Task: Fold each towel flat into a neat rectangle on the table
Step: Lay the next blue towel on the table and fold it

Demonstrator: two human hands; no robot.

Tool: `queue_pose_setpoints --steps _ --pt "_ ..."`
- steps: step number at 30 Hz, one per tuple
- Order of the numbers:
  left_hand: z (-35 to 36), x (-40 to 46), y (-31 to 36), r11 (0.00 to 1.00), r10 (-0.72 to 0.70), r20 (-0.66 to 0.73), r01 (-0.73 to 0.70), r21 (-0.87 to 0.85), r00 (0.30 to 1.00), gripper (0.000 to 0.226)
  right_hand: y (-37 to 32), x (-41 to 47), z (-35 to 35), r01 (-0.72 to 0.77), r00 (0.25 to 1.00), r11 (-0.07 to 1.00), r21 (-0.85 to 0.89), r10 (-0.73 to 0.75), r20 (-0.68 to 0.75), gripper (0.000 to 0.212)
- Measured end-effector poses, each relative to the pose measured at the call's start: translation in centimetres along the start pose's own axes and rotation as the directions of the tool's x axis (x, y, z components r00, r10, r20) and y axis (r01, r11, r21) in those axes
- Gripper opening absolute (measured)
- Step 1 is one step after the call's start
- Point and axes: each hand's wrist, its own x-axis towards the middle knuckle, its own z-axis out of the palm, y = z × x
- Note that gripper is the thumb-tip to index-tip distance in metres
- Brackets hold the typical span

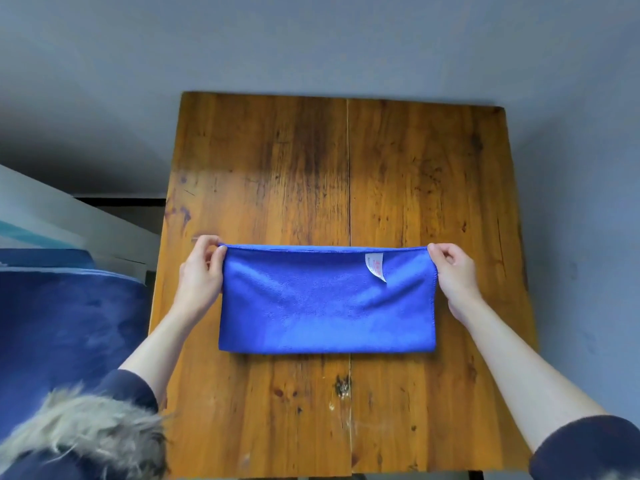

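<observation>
The soft blue fuzzy towel [325, 303] lies folded in half in the middle of the brown wooden counter [415, 174]. It looks light and floppy, so I think corners are best to hold. My left hand [201, 271] fingers pinch its far left corner; my right hand [453, 275] fingers pinch the far right corner.

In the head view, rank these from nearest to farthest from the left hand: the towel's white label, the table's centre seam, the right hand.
From the left hand, at the blue towel's far-left corner:
1. Centre seam, mid-table.
2. White label, near the towel's far-right corner.
3. Right hand, pinching the far-right corner.
</observation>
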Motion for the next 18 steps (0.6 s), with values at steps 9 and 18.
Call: queue_pose_setpoints --steps 9,18 --pt "1.3 1.4 -0.4 0.999 -0.043 -0.001 0.043 0.020 0.999 0.007 0.9 1.5 0.9 -0.075 0.996 0.997 0.014 0.076 -0.050 0.019" --pt "3.7 -2.2 -0.1 0.725 0.440 0.042 -0.382 0.573 0.897 0.041 1.0 -2.7 3.1 0.415 0.850 0.735 -0.536 -0.523 -0.058 0.030"
